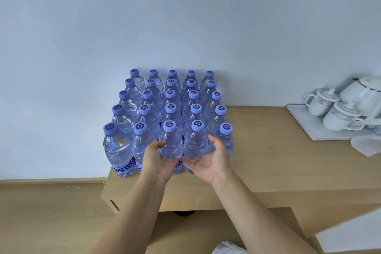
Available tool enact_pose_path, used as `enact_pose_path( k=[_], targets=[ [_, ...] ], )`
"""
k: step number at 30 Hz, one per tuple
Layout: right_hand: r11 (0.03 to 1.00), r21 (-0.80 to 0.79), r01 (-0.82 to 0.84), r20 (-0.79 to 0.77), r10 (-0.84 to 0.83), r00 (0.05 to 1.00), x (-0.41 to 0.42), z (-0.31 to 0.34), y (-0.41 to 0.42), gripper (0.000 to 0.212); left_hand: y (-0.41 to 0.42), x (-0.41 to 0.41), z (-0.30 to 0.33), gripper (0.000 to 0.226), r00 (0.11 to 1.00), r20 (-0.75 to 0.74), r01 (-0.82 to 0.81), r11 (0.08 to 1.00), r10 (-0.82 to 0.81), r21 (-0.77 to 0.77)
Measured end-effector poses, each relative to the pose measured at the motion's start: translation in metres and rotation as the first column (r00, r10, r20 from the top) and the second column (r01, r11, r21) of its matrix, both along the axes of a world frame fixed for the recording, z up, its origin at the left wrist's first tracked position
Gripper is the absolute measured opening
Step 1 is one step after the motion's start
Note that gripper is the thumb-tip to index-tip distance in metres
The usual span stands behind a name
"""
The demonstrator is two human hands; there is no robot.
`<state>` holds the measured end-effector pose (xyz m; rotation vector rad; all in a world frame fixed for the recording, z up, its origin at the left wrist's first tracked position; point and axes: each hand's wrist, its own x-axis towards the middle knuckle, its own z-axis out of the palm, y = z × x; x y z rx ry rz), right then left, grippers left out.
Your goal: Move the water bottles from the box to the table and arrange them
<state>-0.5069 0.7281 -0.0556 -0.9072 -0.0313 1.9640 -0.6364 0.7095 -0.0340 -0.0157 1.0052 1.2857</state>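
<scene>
Clear bottles point(118, 146), purple swirl-marked caps point(169, 126)

A plain pale wall point(185, 16) fills the view from nine o'clock round to three. A light wooden table point(268, 161) stands against it, a drawer point(115, 205) under its left end. Wood-toned floor point(41, 222) spreads at eight o'clock. Light is soft and even.
</scene>
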Motion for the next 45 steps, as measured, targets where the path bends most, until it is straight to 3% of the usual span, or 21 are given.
enact_pose_path(
  k=[3,6,9,10,11,12,13,14,15,16,19,22,31,35,39,41,45],
  targets=[
    [0.995,-0.061,-0.079,0.097,0.085,0.992,0.001,0.005,-0.007,0.06,-0.009,-0.001,0.003,0.027,0.999,-0.037,0.036,0.999,-0.036,0.004],
    [0.973,-0.074,-0.219,0.286,0.231,0.93,0.005,0.019,-0.015,0.046,-0.016,0.001,0.01,0.009,0.989,-0.126,0.081,0.996,-0.078,0.025],
    [0.96,0.114,-0.257,0.562,0.151,0.813,0.015,0.043,-0.018,0.013,-0.022,0.004,0.03,0.009,0.898,-0.414,0.198,0.977,-0.151,0.074],
    [0.933,0.222,-0.284,0.678,0.062,0.733,0.02,0.05,-0.017,0.01,-0.021,0.004,0.036,0.004,0.8,-0.578,0.261,0.961,-0.161,0.093],
    [0.889,0.316,-0.332,0.795,-0.058,0.603,0.026,0.057,-0.015,0.015,-0.019,0.003,0.041,0.014,0.656,-0.743,0.318,0.941,-0.134,0.112],
    [0.835,0.388,-0.391,0.883,-0.215,0.417,0.033,0.061,-0.012,0.027,-0.015,-0.001,0.043,0.032,0.453,-0.89,0.351,0.929,-0.06,0.116],
    [0.779,0.419,-0.465,0.906,-0.388,0.167,0.04,0.061,-0.007,0.042,-0.01,-0.006,0.044,0.05,0.202,-0.979,0.349,0.932,0.025,0.096],
    [0.743,0.373,-0.556,0.861,-0.5,-0.091,0.045,0.06,-0.002,0.059,-0.003,-0.012,0.044,0.062,-0.054,-0.995,0.323,0.944,0.088,0.066],
    [0.73,0.265,-0.631,0.804,-0.528,-0.274,0.049,0.058,0.003,0.075,0.004,-0.017,0.044,0.069,-0.254,-0.961,0.304,0.952,0.106,0.024],
    [0.731,0.133,-0.67,0.788,-0.488,-0.376,0.051,0.054,0.008,0.091,0.014,-0.02,0.042,0.072,-0.385,-0.919,0.31,0.95,0.083,-0.044],
    [0.688,-0.134,-0.714,0.82,-0.328,-0.47,0.044,0.037,0.023,0.117,0.042,-0.019,0.029,0.071,-0.578,-0.816,0.416,0.851,-0.023,-0.319],
    [0.668,-0.159,-0.727,0.825,-0.315,-0.47,0.037,0.026,0.033,0.121,0.055,-0.013,0.015,0.067,-0.686,-0.722,0.405,0.78,-0.085,-0.477],
    [0.651,-0.221,-0.726,0.781,-0.328,-0.532,0.039,0.025,0.035,0.114,0.061,-0.015,0.008,0.074,-0.741,-0.663,0.365,0.767,-0.105,-0.528],
    [0.659,-0.216,-0.72,0.795,-0.31,-0.522,0.038,0.031,0.03,0.113,0.055,-0.015,0.015,0.076,-0.709,-0.701,0.395,0.78,-0.077,-0.486],
    [0.616,-0.226,-0.755,0.81,-0.312,-0.497,0.048,0.045,0.022,0.105,0.022,-0.016,0.026,0.074,-0.417,-0.901,0.589,0.791,0.121,-0.166],
    [0.599,-0.178,-0.781,0.798,-0.376,-0.47,0.051,0.054,0.01,0.097,-0.003,-0.02,0.033,0.072,-0.277,-0.951,0.62,0.782,0.138,-0.067],
    [0.559,-0.012,-0.829,0.758,-0.535,-0.372,0.054,0.081,-0.027,0.081,-0.051,-0.03,0.062,0.073,-0.147,-0.961,0.559,0.821,0.236,0.116]
  ],
)
